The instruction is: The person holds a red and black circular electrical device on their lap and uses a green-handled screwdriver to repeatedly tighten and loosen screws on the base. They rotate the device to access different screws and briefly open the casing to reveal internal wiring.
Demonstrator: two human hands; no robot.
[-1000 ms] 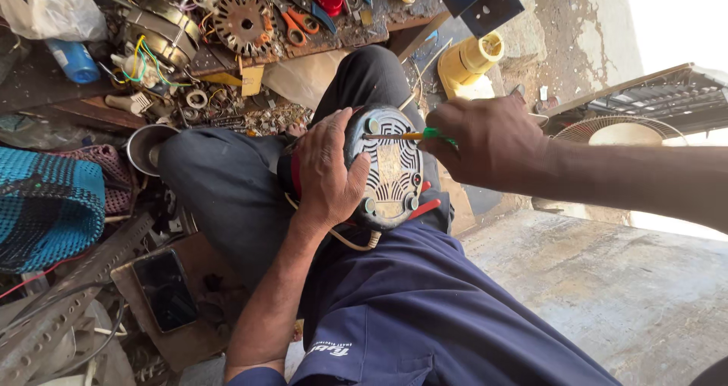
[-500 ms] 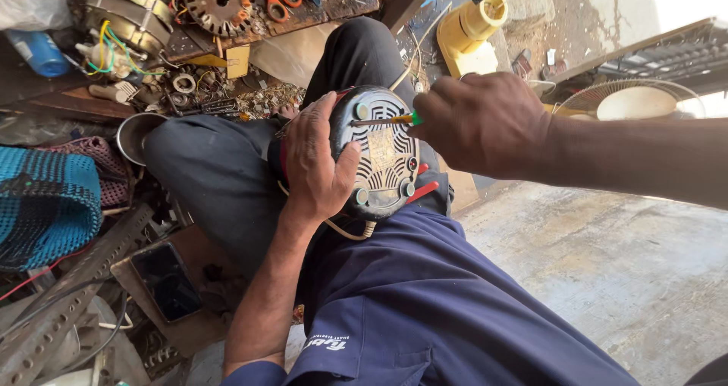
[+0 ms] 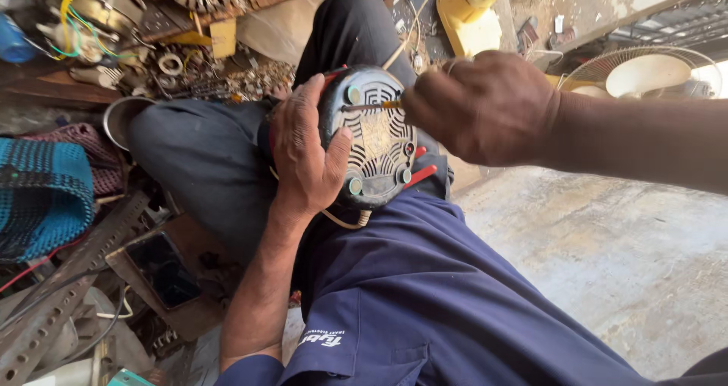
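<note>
Motor housing (image 3: 375,139), round and dark with a pale slotted face and teal screw caps, rests on the person's lap, propped against the bent knee in dark trousers (image 3: 220,158). The left hand (image 3: 303,147) wraps the housing's left rim, its grip pressed around the edge with the thumb lying across the face. The right hand (image 3: 481,105) comes in from the right, its grip pinched shut on a screwdriver (image 3: 371,106) whose thin shaft reaches to a screw cap near the housing's top. Red wires (image 3: 419,175) stick out at the housing's lower right, and a beige cord (image 3: 345,221) loops under it.

The person sits on the floor. To the right lies bare concrete floor (image 3: 607,242), pale, stained and sunlit. Beyond the knee, at the far edge of the floor, small metal parts and washers (image 3: 227,75) are scattered thickly, with a wooden board (image 3: 61,90) carrying another motor with green and yellow wires (image 3: 83,22). A yellow plastic piece (image 3: 470,7) stands at the top, and a fan guard with a pale hub (image 3: 644,71) stands at the upper right. On the left sit a blue woven basket (image 3: 42,196), a perforated metal angle bar (image 3: 61,295) and a dark phone (image 3: 163,268) lying face up on a wooden block.
</note>
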